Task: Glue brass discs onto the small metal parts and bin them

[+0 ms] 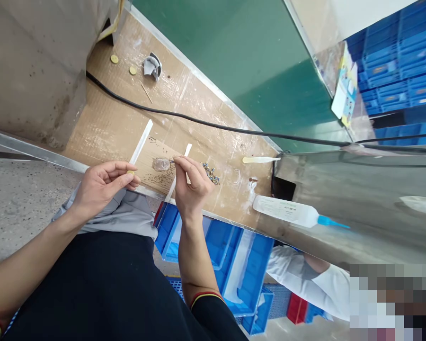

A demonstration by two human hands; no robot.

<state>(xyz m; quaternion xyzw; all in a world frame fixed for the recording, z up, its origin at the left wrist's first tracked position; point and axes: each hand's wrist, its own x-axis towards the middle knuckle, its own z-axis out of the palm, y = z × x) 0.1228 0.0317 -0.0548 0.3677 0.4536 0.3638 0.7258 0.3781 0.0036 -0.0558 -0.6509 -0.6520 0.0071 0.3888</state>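
My left hand (108, 182) is closed in a pinch on a small yellow disc (131, 173), above the front edge of the cardboard-covered bench (102, 123). My right hand (193, 184) also pinches, with its fingertips beside a small clear plastic dish (161, 164). A tiny dark thing shows at those fingertips, too small to name. Behind the right hand lies a pile of small metal parts (210, 173), partly hidden by it. Dark specks are scattered on the cardboard around the dish. Two more yellow discs (114, 58) lie toward the back left.
A black cable (184, 115) crosses the bench. Crumpled grey material (152, 66) and a thin stick (146, 93) lie behind it. At right are a white bottle with a blue nozzle (286, 210) and a pale strip (259, 160). Blue bins (248, 274) stand below; another person (305, 279) is at lower right.
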